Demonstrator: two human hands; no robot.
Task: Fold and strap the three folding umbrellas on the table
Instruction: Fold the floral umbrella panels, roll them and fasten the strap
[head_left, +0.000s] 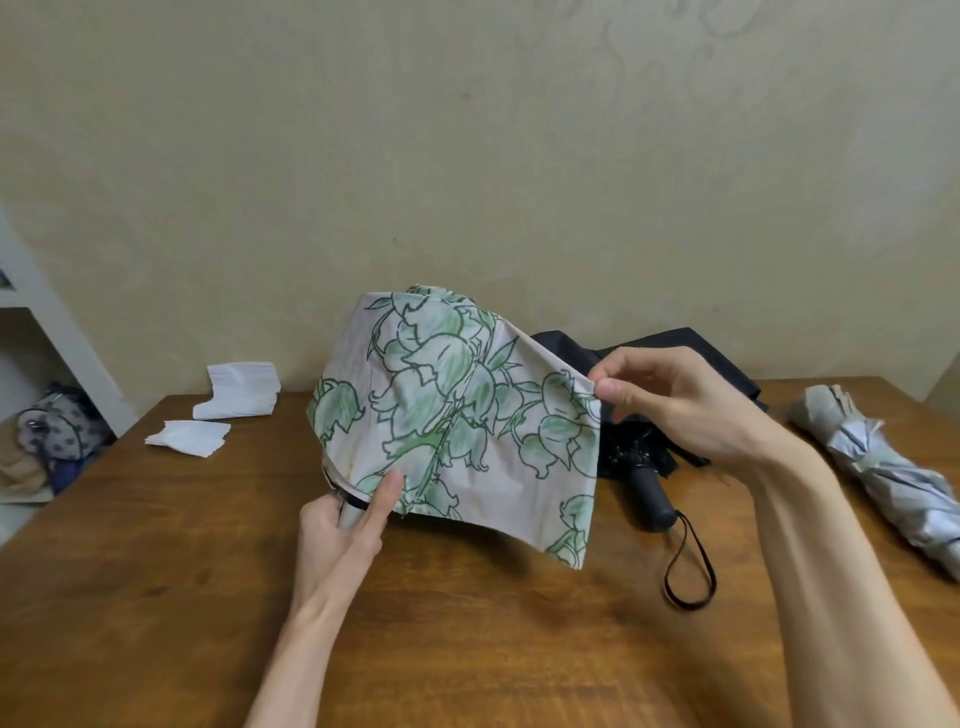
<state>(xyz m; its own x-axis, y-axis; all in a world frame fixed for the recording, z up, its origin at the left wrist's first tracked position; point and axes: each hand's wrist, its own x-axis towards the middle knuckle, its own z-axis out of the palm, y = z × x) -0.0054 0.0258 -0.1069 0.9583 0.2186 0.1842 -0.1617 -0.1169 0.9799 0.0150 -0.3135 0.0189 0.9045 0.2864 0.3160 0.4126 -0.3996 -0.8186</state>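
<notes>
So the floral umbrella (457, 415), cream fabric with green leaf outlines, sits dead centre of the frame, held up just above the table (467, 649). The left hand (337, 535) grips its pale handle down at lower centre, fingers curled round it, with the index finger stretched out against the cloth. The right hand (675, 405), right of centre, pinches the edge of the canopy between thumb and fingers and holds that panel spread out flat, so the fabric hangs loose and unfolded.

Right behind it, the black umbrella (644, 488) lies on the table, canopy bunched up toward the wall (467, 156) and its dark handle pointing at the camera. Its wrist strap (691, 571) trails off in a loop on the wood.

Over at the right edge of the frame there's the silver umbrella (883, 467), lying on the table as a crinkly bundle. It looks gathered up, but I can't tell from here if it's strapped.

Left of centre, near the back of the table, a couple of white folded sheets (239, 389) sit by themselves. At the far left edge there's a white shelf unit (52, 322) with some bags (52, 426) stuffed in it.
</notes>
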